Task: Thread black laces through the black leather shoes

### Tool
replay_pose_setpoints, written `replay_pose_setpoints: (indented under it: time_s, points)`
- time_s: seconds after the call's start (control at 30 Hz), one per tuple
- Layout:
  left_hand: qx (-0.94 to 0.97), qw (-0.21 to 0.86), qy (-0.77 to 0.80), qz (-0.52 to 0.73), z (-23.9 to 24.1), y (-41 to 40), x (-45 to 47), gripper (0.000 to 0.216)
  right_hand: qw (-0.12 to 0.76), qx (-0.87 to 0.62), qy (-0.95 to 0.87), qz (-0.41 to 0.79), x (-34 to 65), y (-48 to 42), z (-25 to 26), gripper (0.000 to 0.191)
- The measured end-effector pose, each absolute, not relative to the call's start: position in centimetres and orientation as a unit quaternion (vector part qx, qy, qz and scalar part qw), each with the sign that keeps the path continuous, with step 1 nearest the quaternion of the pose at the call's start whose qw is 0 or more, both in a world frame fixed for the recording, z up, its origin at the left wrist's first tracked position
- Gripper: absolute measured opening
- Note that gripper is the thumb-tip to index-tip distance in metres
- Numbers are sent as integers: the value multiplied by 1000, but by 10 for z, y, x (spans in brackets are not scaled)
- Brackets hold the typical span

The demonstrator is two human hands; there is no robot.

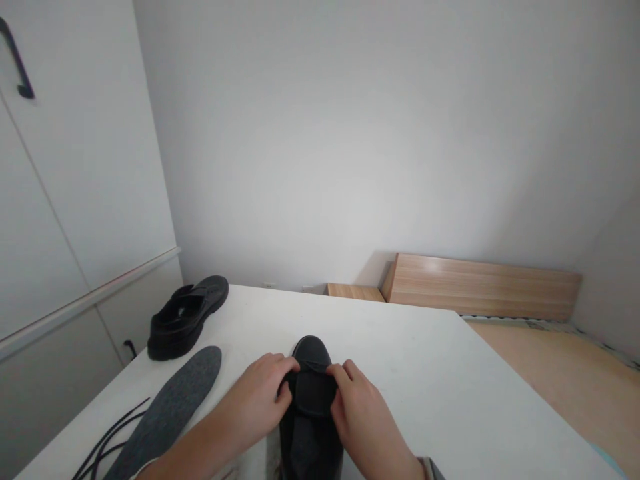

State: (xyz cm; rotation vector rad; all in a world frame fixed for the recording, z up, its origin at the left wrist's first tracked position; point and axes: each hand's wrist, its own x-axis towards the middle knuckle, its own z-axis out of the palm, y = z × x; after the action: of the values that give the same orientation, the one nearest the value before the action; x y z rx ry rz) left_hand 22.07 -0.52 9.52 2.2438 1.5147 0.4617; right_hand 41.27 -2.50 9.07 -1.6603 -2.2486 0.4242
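Soft, even light fills the room, brightest on the wall [350,167] beyond the table's far edge and greying toward the upper corners, with no hard glare. The white table [425,360] is evenly lit and carries only faint, diffuse shadows, while the black shoe [311,352] at its near edge and the second shoe [187,320] at its far left corner sink into near-featureless dark. The wide lens splays the table's edges and tilts the cupboard [75,200] lines, and the left hand [260,400] and right hand [365,417] look slightly soft.
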Motion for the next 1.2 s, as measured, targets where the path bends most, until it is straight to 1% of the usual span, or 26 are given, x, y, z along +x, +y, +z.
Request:
replay_pose_setpoints:
  time_s: [0.13, 0.27, 0.47, 0.57, 0.73, 0.87, 0.97, 1.03, 1.13, 1.2]
  points:
    - [798, 167, 563, 134, 88, -2, 218, 39, 159, -582, -784, 146, 416, -25, 90, 43]
    - [817, 117, 562, 65, 94, 3, 227, 33, 148, -587, -785, 129, 413, -24, 89, 42]
    - [827, 95, 552, 46, 107, 7, 240, 36, 129, -585, -798, 65, 411, -21, 85, 41]
    - [827, 97, 551, 59, 107, 6, 239, 35, 129, -596, -792, 32, 409, -19, 83, 39]
    - [830, 126, 532, 106, 100, 6, 228, 26, 148, -607, -781, -19, 405, -14, 80, 36]
    - [827, 153, 517, 156, 95, 9, 220, 19, 143, -606, -782, -20, 403, -13, 80, 33]
    - [818, 157, 513, 206, 102, 9, 218, 18, 139, -600, -788, -5, 403, -14, 86, 29]
    - [808, 166, 493, 278, 116, 6, 220, 17, 186, -576, -795, 35, 403, -15, 95, 25]
    - [785, 168, 432, 412, 152, -5, 222, 15, 339, -502, -784, 138, 405, -18, 120, 17]
    - [770, 135, 402, 476, 181, -15, 224, 14, 438, -439, -759, 200, 406, -21, 144, 13]
